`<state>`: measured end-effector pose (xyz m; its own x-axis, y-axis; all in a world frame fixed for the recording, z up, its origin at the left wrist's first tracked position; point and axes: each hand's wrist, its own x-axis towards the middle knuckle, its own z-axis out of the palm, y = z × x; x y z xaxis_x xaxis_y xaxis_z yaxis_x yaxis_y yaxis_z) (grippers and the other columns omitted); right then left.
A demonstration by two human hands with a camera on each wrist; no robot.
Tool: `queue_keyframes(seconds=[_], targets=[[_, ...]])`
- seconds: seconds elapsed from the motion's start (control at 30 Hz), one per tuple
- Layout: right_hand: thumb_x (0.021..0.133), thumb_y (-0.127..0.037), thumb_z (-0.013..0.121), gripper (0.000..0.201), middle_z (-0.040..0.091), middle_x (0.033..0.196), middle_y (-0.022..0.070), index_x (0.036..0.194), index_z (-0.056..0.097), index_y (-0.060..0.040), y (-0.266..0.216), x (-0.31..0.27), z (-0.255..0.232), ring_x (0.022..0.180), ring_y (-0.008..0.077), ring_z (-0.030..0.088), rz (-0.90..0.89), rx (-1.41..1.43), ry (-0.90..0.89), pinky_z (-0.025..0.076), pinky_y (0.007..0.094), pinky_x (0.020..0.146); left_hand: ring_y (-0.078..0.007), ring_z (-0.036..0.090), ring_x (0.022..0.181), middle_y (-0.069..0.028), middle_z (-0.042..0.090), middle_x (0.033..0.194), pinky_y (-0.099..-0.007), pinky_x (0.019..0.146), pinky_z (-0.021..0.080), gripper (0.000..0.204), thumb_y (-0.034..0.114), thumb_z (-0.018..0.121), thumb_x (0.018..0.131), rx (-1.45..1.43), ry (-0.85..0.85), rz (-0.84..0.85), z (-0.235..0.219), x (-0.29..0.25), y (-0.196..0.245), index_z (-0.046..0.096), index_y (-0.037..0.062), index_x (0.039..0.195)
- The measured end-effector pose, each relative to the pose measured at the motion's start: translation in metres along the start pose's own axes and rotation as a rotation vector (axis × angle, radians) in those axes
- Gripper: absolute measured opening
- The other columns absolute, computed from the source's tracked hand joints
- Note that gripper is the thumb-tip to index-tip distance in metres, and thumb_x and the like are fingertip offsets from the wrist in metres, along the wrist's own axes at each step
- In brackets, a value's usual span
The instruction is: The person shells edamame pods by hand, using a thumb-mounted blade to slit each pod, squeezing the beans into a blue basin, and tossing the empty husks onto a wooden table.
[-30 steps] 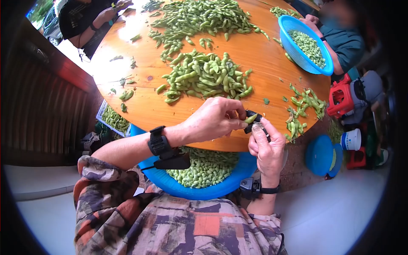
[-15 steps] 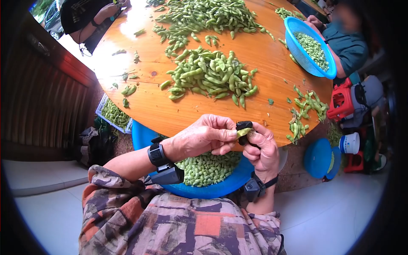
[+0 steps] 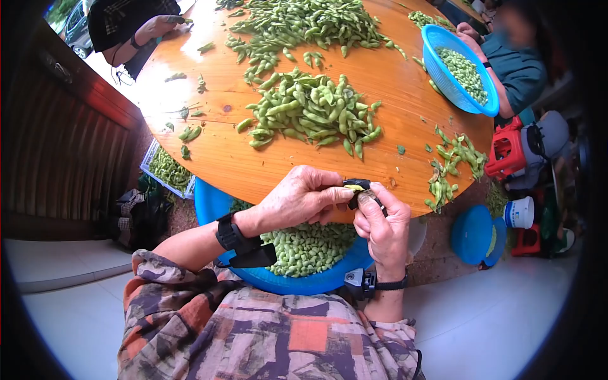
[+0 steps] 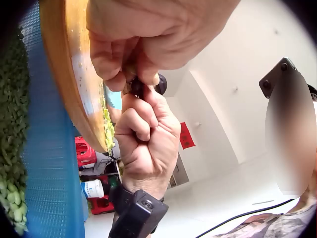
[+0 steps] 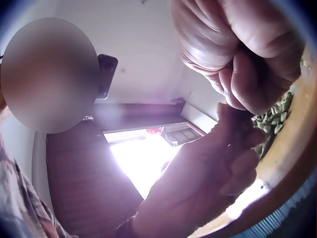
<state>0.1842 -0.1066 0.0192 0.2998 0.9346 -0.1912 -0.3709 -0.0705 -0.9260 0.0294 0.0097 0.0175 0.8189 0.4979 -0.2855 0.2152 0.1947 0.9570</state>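
Note:
In the head view a green soybean pod is pinched between both hands at the table's near edge. The left hand holds its near end with thumb and fingertips. The right hand grips the other end, black coverings showing around its fingers. From the left wrist view, the right hand has its fingers curled under the left one, and the pod is mostly hidden. Below the hands, a blue basin holds shelled beans. A pile of unopened pods lies on the table ahead.
The round wooden table carries a larger pod heap farther back and scattered husks at right. A blue basket of beans stands by another person. A red stool and white bucket are at right.
Both hands have come down toward the body from a second ago, still joined at the pod, with the right hand turning slightly. Less of the pod shows now. The person at upper left has shifted a hand.

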Motion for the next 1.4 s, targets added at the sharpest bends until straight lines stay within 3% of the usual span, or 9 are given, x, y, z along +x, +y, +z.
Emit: queue_keyframes(seconds=[0.23,0.3,0.43,0.67,0.8,0.9,0.97,1.17,1.4], targets=[[0.094,-0.001,0.059,0.012,0.054,0.076,0.0010,0.105,0.062,0.0033,0.006,0.001,0.004,0.057,0.0079,0.050,-0.006,-0.080,0.029,0.040,0.0229,0.049,-0.0047,0.049,0.053,0.0007,0.059,0.063,-0.0210,0.049,0.037,0.031,0.029,0.054,0.103,-0.181,-0.074,-0.129,-0.003,-0.001,0.007,0.064,0.0033,0.090],[0.091,0.001,0.060,0.013,0.057,0.079,0.0081,0.103,0.063,0.0034,0.015,0.004,0.011,0.063,0.0185,0.057,-0.464,-0.767,0.188,0.046,0.0300,0.057,-0.0047,0.047,0.061,0.0021,0.056,0.072,-0.0214,0.054,0.038,0.027,0.028,0.052,0.105,-0.221,-0.150,0.010,0.000,0.004,-0.001,0.060,0.0031,0.100],[0.087,0.004,0.062,0.015,0.057,0.086,0.0135,0.101,0.064,0.0043,0.013,0.000,0.026,0.069,0.0277,0.060,-0.697,-0.976,0.262,0.049,0.0345,0.062,-0.0044,0.043,0.068,0.0044,0.048,0.080,-0.0209,0.060,0.038,0.021,0.024,0.047,0.106,-0.424,-0.078,-0.020,0.017,0.002,-0.006,0.053,0.0046,0.109],[0.086,0.005,0.061,0.014,0.056,0.083,0.0114,0.100,0.064,0.0038,0.006,-0.003,0.024,0.066,0.0217,0.058,-0.565,-0.834,0.134,0.046,0.0306,0.057,-0.0039,0.039,0.071,0.0049,0.044,0.083,-0.0193,0.062,0.038,0.016,0.009,0.041,0.103,-0.542,0.076,0.044,0.027,-0.004,-0.011,0.051,0.0069,0.115],[0.085,0.007,0.055,0.016,0.053,0.077,0.0014,0.098,0.065,0.0073,-0.035,-0.020,-0.011,0.057,0.0061,0.050,-0.166,-0.466,0.037,0.039,0.0234,0.051,-0.0120,0.056,0.080,-0.0014,0.058,0.085,-0.0274,0.077,0.049,0.025,0.006,0.047,0.099,0.013,-0.357,0.156,0.003,-0.011,-0.011,0.057,0.0046,0.122],[0.076,0.006,0.060,0.020,0.061,0.074,0.0112,0.095,0.068,0.0081,-0.078,-0.042,-0.068,0.057,0.0176,0.058,-0.299,-1.034,-0.266,0.044,0.0287,0.054,-0.0222,0.063,0.083,-0.0096,0.063,0.083,-0.0349,0.075,0.051,0.016,0.009,0.055,0.094,0.297,-0.619,0.313,-0.002,-0.017,0.006,0.062,0.0028,0.107],[0.077,0.004,0.062,0.024,0.066,0.077,0.0168,0.100,0.068,0.0046,-0.086,-0.065,-0.086,0.063,0.0250,0.064,-0.098,-1.182,-0.126,0.048,0.0322,0.059,-0.0286,0.067,0.084,-0.0146,0.065,0.080,-0.0401,0.070,0.051,0.012,0.011,0.059,0.089,0.398,-0.741,0.462,0.001,-0.010,0.014,0.065,0.0017,0.092],[0.083,0.000,0.062,0.022,0.064,0.075,0.0201,0.104,0.066,0.0019,-0.074,-0.059,-0.091,0.061,0.0313,0.063,-0.083,-1.299,0.249,0.047,0.0363,0.058,-0.0344,0.060,0.087,-0.0146,0.059,0.088,-0.0454,0.075,0.051,0.006,0.007,0.063,0.081,1.088,0.188,0.584,-0.002,0.085,0.028,0.063,0.0006,0.082],[0.086,0.001,0.060,0.021,0.068,0.084,0.0203,0.105,0.068,0.0019,-0.052,-0.026,-0.057,0.069,0.0258,0.067,-0.230,-1.130,0.178,0.051,0.0334,0.064,-0.0352,0.057,0.099,-0.0148,0.057,0.099,-0.0436,0.080,0.050,0.010,0.010,0.064,0.081,1.332,0.265,0.661,-0.004,0.122,0.019,0.067,0.0017,0.087]])
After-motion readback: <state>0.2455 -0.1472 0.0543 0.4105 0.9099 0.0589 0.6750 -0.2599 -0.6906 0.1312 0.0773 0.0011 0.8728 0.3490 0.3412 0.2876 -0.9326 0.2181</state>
